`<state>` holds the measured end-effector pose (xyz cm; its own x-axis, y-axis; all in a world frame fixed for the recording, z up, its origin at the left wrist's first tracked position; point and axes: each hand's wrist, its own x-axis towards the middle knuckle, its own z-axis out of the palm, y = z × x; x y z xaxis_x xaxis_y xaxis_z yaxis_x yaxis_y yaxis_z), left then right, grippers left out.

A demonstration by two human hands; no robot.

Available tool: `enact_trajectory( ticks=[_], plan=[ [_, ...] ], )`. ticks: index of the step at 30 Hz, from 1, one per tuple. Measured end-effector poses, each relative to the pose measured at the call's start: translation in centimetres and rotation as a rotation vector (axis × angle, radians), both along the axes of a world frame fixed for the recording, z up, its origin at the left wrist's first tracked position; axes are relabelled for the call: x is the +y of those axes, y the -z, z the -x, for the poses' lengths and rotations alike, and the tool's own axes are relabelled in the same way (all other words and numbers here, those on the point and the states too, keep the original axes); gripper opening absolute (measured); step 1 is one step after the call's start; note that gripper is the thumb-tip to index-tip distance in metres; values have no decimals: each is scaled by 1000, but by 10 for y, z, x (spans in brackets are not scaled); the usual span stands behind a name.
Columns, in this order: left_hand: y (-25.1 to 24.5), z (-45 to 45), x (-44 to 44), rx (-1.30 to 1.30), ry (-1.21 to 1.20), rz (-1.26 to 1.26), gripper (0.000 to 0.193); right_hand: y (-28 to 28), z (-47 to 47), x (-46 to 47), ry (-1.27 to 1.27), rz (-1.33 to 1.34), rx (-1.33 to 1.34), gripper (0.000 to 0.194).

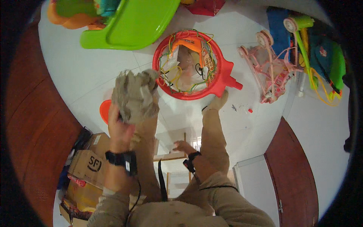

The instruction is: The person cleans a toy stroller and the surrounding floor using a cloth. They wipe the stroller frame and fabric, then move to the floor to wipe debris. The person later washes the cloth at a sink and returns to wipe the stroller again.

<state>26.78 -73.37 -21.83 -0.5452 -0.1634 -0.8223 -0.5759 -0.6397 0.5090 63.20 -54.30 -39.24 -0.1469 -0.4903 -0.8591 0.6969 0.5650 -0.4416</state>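
Observation:
My left hand (122, 129), blurred, grips a crumpled bundle of grey-beige cloth (136, 98). Its exact kind cannot be told. The bundle is held up over the white floor, at the left of a red toy basketball hoop (187, 98) with a green and yellow net. Through the hoop's ring show an orange printed bag (188, 42) and whitish plastic. My right hand (184, 147) hangs between my legs with its fingers apart and nothing visible in it. My right foot (219, 102) is beside the hoop's red bracket.
A green plastic tray (133, 25) lies at the top left. On the right are an upturned pink toy stroller (272, 71) and other toys. Cardboard boxes (89, 164) are stacked at the lower left, and a red plastic piece (105, 111) sits behind the cloth.

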Motion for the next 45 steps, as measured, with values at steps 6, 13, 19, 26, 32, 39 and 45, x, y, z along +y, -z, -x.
enact_trajectory(
  ticks=[6, 13, 19, 26, 32, 39, 45],
  plan=[
    [41, -69, -14, -105, -89, 129, 44, 45, -108, -34, -497, 72, -155, 83],
    [56, -134, -67, -122, 32, 277, 56, 32, -168, -40, -867, 62, 209, 47],
    [72, -127, -58, -125, 113, 365, 55, 90, -174, -40, -276, -301, -106, 32],
    [68, -71, -15, -73, 147, 213, 54, 211, 63, 107, 1054, -862, 149, 34],
    [75, -22, 27, 31, 189, 91, 54, 228, 152, 139, 1294, -770, 146, 36],
    [53, 26, 69, 182, 208, -18, 53, 187, 180, 145, 1378, -763, 277, 38],
    [23, 46, 67, 269, 176, -43, 52, 147, 214, 140, 1478, -727, 439, 40]
  ],
)
